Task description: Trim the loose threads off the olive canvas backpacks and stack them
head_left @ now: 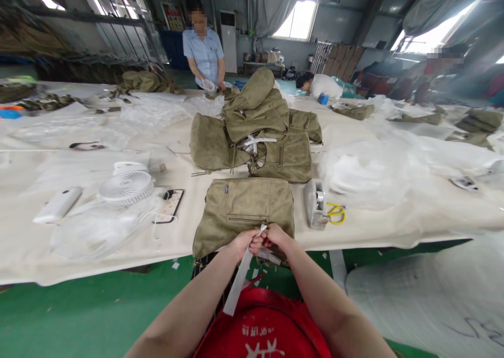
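Note:
My left hand (pixel 243 242) and my right hand (pixel 275 238) meet at the near edge of an olive canvas bag (pixel 244 206) lying flat on the table. Both hands are closed in a pinch on a long white strip (pixel 239 279) that hangs down from my fingers toward my red apron. The bag shows a horizontal pocket seam and a small label. Behind it lies a pile of similar olive bags (pixel 255 132) with a white strap among them.
A white tape dispenser (pixel 315 203) and yellow-handled scissors (pixel 335 212) sit right of the bag. A small white fan (pixel 126 186), a phone (pixel 171 204) and a white power bank (pixel 58 204) lie to the left. Clear plastic bags (pixel 366 174) cover the right side. A person in a blue shirt (pixel 203 53) works across the table.

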Motion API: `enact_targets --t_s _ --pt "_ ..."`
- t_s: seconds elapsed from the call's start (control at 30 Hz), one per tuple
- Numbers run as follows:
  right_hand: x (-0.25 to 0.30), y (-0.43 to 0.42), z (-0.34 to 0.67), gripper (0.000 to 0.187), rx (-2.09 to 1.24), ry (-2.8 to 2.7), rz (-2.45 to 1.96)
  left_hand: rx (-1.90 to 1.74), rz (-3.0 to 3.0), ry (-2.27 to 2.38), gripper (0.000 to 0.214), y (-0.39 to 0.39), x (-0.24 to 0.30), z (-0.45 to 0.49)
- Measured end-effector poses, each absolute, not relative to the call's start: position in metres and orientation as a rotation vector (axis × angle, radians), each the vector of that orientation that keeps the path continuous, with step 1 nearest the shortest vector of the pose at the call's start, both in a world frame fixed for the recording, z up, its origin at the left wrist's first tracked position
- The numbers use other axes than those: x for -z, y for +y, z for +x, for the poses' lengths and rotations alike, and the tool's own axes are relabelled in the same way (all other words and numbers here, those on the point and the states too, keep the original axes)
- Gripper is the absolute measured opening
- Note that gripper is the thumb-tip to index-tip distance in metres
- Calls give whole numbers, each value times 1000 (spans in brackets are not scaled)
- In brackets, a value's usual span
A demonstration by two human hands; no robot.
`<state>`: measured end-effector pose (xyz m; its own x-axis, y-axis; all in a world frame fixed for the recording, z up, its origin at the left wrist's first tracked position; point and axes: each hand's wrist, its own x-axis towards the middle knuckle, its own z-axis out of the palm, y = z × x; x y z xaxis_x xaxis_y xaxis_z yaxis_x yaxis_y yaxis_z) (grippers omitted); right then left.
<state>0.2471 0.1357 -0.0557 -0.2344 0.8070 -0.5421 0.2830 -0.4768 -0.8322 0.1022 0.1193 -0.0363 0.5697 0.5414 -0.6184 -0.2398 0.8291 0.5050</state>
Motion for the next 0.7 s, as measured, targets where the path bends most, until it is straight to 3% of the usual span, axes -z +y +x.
enact_targets --t_s 0.2,0.37,0.6,0.7 --pt "47 125 268 20 -1864 -1217 -1550 -598 786 1142 31 112 29 97" --pt "34 123 269 35 -1837 -1132 -1529 -402 1583 1619 36 104 16 106" --pt "13 124 250 60 -1749 -1323 -1625 -5 2149 1767 32 89 13 116" --pt "10 124 246 54 -1524 -1545 -1742 62 2223 1777 35 85 13 119"
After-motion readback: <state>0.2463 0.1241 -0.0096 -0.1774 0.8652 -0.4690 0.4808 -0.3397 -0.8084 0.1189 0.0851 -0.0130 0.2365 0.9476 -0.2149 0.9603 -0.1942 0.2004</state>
